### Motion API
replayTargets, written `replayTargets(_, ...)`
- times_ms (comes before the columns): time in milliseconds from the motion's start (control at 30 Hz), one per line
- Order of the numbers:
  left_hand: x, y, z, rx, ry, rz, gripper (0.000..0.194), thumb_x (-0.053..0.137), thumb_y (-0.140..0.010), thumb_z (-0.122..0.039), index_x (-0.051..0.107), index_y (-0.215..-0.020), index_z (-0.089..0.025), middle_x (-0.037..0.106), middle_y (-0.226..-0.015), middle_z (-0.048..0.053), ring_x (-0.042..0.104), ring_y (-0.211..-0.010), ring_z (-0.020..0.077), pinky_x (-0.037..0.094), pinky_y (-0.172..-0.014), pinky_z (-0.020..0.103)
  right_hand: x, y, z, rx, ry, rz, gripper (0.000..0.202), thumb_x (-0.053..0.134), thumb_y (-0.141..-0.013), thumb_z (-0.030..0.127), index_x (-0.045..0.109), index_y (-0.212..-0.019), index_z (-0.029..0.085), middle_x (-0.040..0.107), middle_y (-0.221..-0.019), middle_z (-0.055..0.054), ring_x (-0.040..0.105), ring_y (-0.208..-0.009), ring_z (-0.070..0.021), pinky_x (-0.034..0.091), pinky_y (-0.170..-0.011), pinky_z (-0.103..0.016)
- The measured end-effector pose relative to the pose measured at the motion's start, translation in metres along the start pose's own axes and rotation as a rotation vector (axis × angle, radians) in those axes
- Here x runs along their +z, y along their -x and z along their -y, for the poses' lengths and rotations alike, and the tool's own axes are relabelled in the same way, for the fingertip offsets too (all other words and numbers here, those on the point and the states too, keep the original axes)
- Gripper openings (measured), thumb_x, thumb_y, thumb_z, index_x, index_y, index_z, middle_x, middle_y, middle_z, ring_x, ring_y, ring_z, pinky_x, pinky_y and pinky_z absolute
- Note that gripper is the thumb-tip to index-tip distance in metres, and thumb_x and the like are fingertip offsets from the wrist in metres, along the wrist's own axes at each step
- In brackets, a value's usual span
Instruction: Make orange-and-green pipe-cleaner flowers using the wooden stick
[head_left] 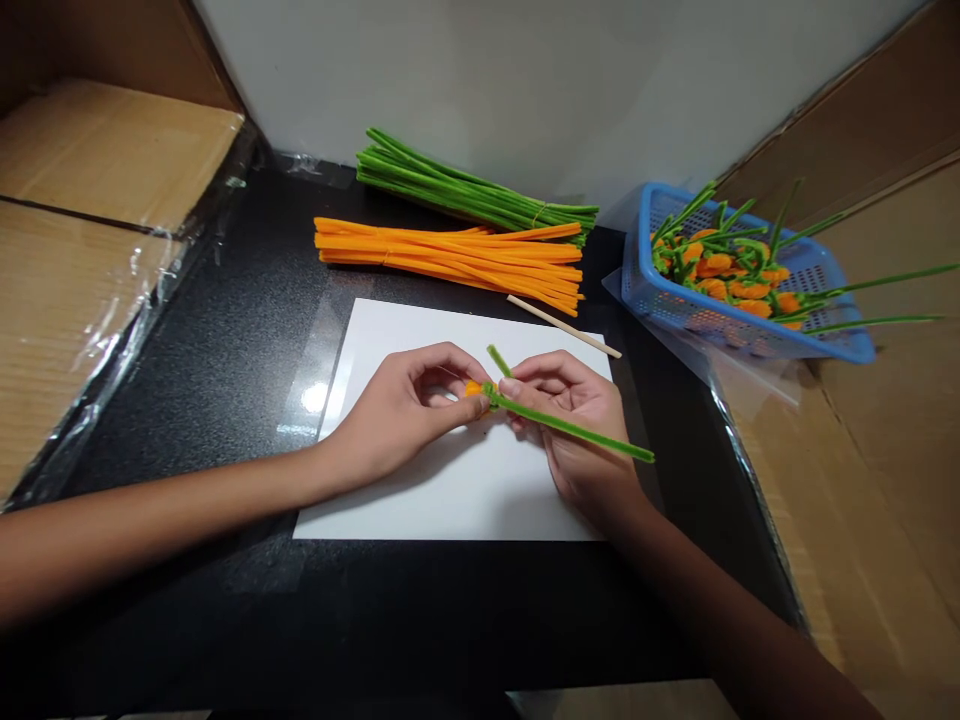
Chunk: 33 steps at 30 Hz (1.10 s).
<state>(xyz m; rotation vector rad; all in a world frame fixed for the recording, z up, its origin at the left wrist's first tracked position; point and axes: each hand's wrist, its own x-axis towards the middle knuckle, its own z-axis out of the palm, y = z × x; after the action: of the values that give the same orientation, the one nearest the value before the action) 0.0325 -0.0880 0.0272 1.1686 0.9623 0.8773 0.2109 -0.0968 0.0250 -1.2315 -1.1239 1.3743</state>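
Note:
Between both hands, above a white sheet of paper (442, 500), is a small orange pipe-cleaner piece (474, 388) with green wound at its top. My left hand (420, 400) pinches the orange part between thumb and fingertips. With thumb and fingers closed, my right hand (577, 410) grips the green pipe cleaner (577, 430) beside the wound part. One green end points down to the right across the right palm; a short end sticks up between the hands. My fingers partly hide the orange piece.
Behind the paper lie bundles of orange pipe cleaners (450, 258) and green pipe cleaners (465, 190). A thin wooden stick (564, 326) crosses the paper's upper right edge. At right, a blue basket (750, 338) holds several orange-and-green pieces, stems overhanging. Cardboard (112, 150) flanks the black tabletop (225, 400).

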Motion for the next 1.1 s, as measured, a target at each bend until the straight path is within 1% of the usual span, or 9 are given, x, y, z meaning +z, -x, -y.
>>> replayTargets(167, 0.0008, 0.0, -0.0031, -0.04, 0.078, -0.011, 0.023, 0.079, -0.075, -0.028, 0.068, -0.09, -0.015, 0.072, -0.087, 0.005, 0.068, -0.079, 0.0159, 0.054, -0.076, 0.029, 0.0032, 0.0041, -0.0024, -0.253, 0.187, -0.084, 0.015, 0.08, -0.077, 0.032, 0.072, -0.083, 0.02, 0.071, -0.08, -0.003, 0.067, -0.074, -0.017, 0.056, -0.066, -0.031)
replayTargets(300, 0.0013, 0.0004, -0.003, -0.068, 0.133, -0.026, 0.027, 0.082, -0.072, -0.028, 0.066, -0.089, -0.015, 0.071, -0.08, 0.003, 0.068, -0.074, 0.0154, 0.054, -0.073, 0.029, 0.0052, 0.0036, -0.0046, -0.327, 0.232, -0.053, 0.01, 0.077, -0.08, 0.03, 0.073, -0.084, 0.022, 0.072, -0.086, -0.004, 0.068, -0.084, -0.0191, 0.058, -0.075, -0.034)
replayTargets(367, 0.0015, 0.0009, -0.0021, -0.076, 0.165, -0.06, 0.03, 0.084, -0.069, -0.027, 0.064, -0.089, -0.016, 0.07, -0.077, 0.001, 0.067, -0.071, 0.0144, 0.054, -0.072, 0.028, 0.0054, 0.0027, -0.0057, -0.302, 0.213, -0.02, 0.012, 0.078, -0.08, 0.031, 0.073, -0.085, 0.022, 0.072, -0.088, -0.005, 0.069, -0.085, -0.0195, 0.059, -0.076, -0.034)
replayTargets(500, 0.0021, 0.0017, -0.0004, -0.061, 0.231, -0.124, 0.033, 0.084, -0.068, -0.024, 0.057, -0.086, -0.017, 0.068, -0.078, 0.0, 0.066, -0.07, 0.0127, 0.054, -0.071, 0.026, 0.0033, -0.0006, -0.0082, -0.179, 0.112, 0.077, 0.021, 0.079, -0.078, 0.033, 0.071, -0.094, 0.022, 0.073, -0.094, -0.004, 0.07, -0.088, -0.0186, 0.06, -0.079, -0.035)
replayTargets(633, 0.0028, 0.0022, 0.0004, -0.043, 0.275, -0.133, 0.033, 0.083, -0.069, -0.023, 0.054, -0.084, -0.017, 0.068, -0.082, 0.001, 0.066, -0.073, 0.0126, 0.056, -0.07, 0.026, 0.0009, -0.0033, -0.0097, -0.117, 0.031, 0.175, 0.028, 0.081, -0.076, 0.034, 0.072, -0.099, 0.021, 0.073, -0.103, -0.006, 0.07, -0.095, -0.0201, 0.06, -0.085, -0.038)
replayTargets(700, 0.0031, 0.0024, 0.0005, -0.047, 0.279, -0.133, 0.033, 0.082, -0.069, -0.022, 0.054, -0.084, -0.017, 0.067, -0.082, 0.001, 0.067, -0.074, 0.0133, 0.057, -0.07, 0.026, 0.001, -0.003, -0.0094, -0.093, 0.037, 0.177, 0.03, 0.082, -0.075, 0.035, 0.072, -0.1, 0.022, 0.073, -0.106, -0.007, 0.07, -0.095, -0.0206, 0.06, -0.086, -0.039)
replayTargets(800, 0.0034, 0.0028, 0.001, -0.044, 0.258, -0.146, 0.032, 0.081, -0.069, -0.02, 0.052, -0.082, -0.017, 0.067, -0.081, 0.0, 0.067, -0.074, 0.0134, 0.057, -0.071, 0.026, 0.002, -0.0012, -0.008, -0.052, 0.031, 0.161, 0.031, 0.083, -0.074, 0.035, 0.072, -0.1, 0.022, 0.075, -0.104, -0.007, 0.07, -0.094, -0.0204, 0.059, -0.088, -0.04)
replayTargets(967, 0.0037, 0.0031, 0.0032, 0.029, 0.182, -0.16, 0.035, 0.081, -0.068, -0.017, 0.047, -0.08, -0.018, 0.068, -0.082, 0.0, 0.068, -0.077, 0.0133, 0.057, -0.074, 0.026, 0.0019, -0.0001, -0.0054, 0.032, -0.097, 0.195, 0.028, 0.083, -0.073, 0.028, 0.074, -0.099, 0.022, 0.075, -0.101, -0.006, 0.07, -0.095, -0.0204, 0.056, -0.091, -0.041)
replayTargets(1100, 0.0062, 0.0036, 0.0047, 0.054, 0.177, -0.153, 0.038, 0.08, -0.069, -0.018, 0.044, -0.081, -0.019, 0.069, -0.088, 0.001, 0.067, -0.074, 0.0114, 0.056, -0.065, 0.021, 0.0013, 0.0004, -0.0059, 0.034, -0.111, 0.191, 0.025, 0.081, -0.074, 0.022, 0.076, -0.098, 0.022, 0.073, -0.105, -0.006, 0.068, -0.099, -0.0209, 0.054, -0.094, -0.04)
